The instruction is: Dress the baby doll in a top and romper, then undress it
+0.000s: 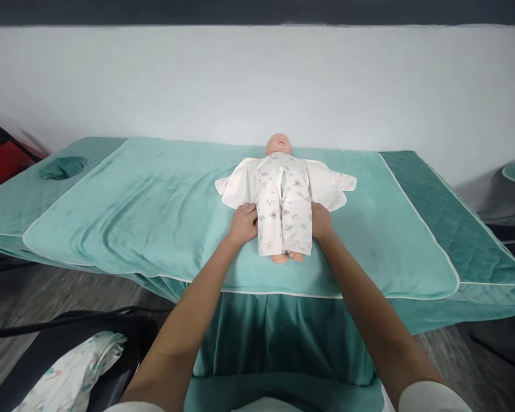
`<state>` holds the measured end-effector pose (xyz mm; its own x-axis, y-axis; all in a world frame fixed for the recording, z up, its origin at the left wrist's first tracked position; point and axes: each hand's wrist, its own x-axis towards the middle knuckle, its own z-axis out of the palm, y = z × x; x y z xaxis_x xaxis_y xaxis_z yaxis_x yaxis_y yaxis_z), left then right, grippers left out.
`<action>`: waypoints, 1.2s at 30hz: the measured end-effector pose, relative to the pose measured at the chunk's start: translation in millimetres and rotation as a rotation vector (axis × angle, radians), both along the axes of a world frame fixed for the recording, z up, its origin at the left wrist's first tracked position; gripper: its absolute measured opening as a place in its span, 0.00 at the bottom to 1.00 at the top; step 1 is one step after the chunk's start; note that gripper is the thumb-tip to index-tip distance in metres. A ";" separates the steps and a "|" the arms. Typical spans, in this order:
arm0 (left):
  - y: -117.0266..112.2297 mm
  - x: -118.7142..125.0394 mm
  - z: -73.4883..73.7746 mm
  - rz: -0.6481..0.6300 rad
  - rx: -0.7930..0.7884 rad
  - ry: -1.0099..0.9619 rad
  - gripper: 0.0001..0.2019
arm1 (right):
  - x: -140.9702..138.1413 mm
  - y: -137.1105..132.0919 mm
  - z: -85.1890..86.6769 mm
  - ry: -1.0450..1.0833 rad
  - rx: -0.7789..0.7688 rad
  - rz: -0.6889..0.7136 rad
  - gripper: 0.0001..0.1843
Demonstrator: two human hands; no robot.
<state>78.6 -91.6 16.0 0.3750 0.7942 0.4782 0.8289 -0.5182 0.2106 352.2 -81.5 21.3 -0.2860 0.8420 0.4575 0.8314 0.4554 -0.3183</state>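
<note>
A baby doll (278,144) lies on its back on the bed, head toward the wall and bare feet toward me. White printed baby trousers (269,217) lie over its front, from near the neck down to the ankles. Beneath them a white baby top (242,176) is spread out to both sides. My left hand (244,223) is closed at the left edge of the trousers, with its fingers curled. At the opposite edge my right hand (321,220) grips the trousers; its fingertips are hidden behind the cloth.
The bed has a light green cover (175,200) with a pale piped edge, and a face hole (63,167) at its left end. A white wall (240,86) stands behind. Lower left, a folded printed cloth (75,372) lies on a black surface.
</note>
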 end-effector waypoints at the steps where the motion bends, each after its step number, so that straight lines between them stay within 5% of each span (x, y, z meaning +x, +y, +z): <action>1: -1.7 -1.3 -0.1 -0.006 -0.027 -0.006 0.08 | -0.1 -2.1 0.5 0.026 -0.004 -0.022 0.12; 8: 11.0 -10.4 2.1 0.243 -0.178 -0.215 0.12 | 18.0 -4.1 5.4 0.426 -0.011 -0.285 0.13; 14: 35.5 -27.4 -0.5 0.566 -0.160 -0.297 0.11 | 71.9 29.4 9.2 0.186 -0.059 -0.710 0.24; 18: 45.0 -31.4 -2.3 0.730 -0.150 -0.358 0.12 | 85.3 40.0 14.5 0.099 -0.241 -0.794 0.26; 22: 49.2 -30.6 -3.0 0.816 -0.161 -0.391 0.13 | 78.2 58.5 36.2 0.266 -0.404 -0.697 0.13; 25: 50.9 -30.5 -2.8 0.843 -0.143 -0.385 0.14 | 54.1 67.9 69.3 0.569 -0.277 -0.537 0.11; 28: 52.3 -31.6 -2.7 0.886 -0.129 -0.404 0.15 | 19.3 56.9 109.9 0.575 -0.149 -0.153 0.14; 32: 53.5 -33.1 -3.7 0.899 -0.151 -0.427 0.16 | -5.6 30.3 145.9 0.179 -0.581 0.365 0.12; 34: 54.0 -33.4 -4.4 0.894 -0.154 -0.434 0.15 | -3.6 26.1 148.0 0.138 -0.689 0.398 0.11; 36: 54.6 -33.5 -5.1 0.892 -0.151 -0.440 0.15 | 2.4 30.3 141.4 0.213 -0.649 0.285 0.10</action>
